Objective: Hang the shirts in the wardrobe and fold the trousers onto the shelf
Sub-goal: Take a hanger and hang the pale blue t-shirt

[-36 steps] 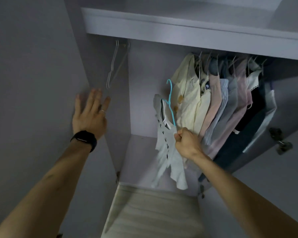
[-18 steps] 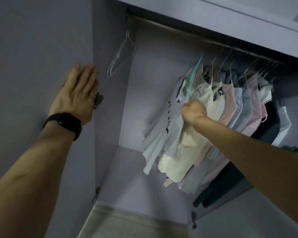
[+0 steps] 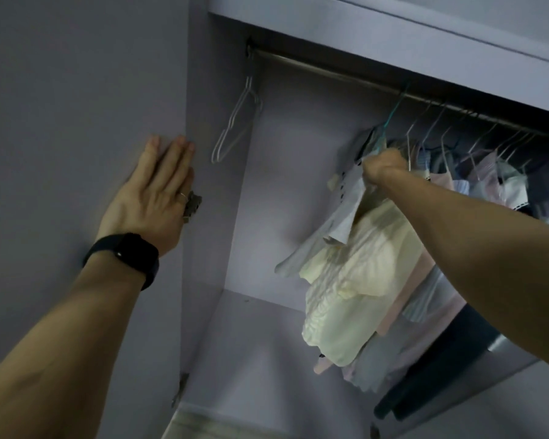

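teal hanger (image 3: 393,110) hook: blurred at rail (image 3: 330,71) | right hand (image 3: 382,166) fingers: hidden | hinge (image 3: 194,204): half behind left hand (image 3: 152,198)

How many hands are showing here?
2. The left hand lies flat on the wardrobe door; the right hand grips a pale shirt on a teal hanger, up by the rail. Neither is hidden.

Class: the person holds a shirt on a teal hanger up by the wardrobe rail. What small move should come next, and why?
Probably lower the hook of the teal hanger onto the rail. The right hand grips the hanger at its neck and the hook reaches the rail left of the hung shirts, but blur hides whether it has caught.
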